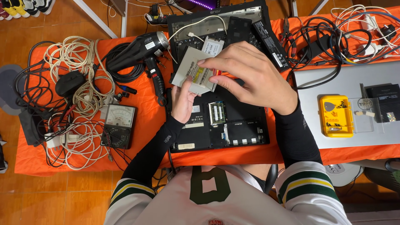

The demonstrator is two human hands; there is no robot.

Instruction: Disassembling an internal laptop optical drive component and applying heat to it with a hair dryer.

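Note:
A flat silver optical drive [190, 68] is held tilted above an opened black laptop base [233, 131]. My left hand [182, 101] supports the drive from below at its near edge. My right hand [248, 76] grips its right side, fingers over the labelled top. Exposed memory modules [216, 113] show in the laptop just under the hands. Further back lies another black laptop part [246, 25] with a small silver drive [213, 46] resting on it.
A black heat gun [143, 52] and an analogue multimeter [118, 125] lie left on the orange cloth [141, 125], beside tangled white and black cables [79, 83]. A closed silver laptop [346, 83] at right carries a yellow screw box [336, 115]. Pliers [287, 29] lie at the back.

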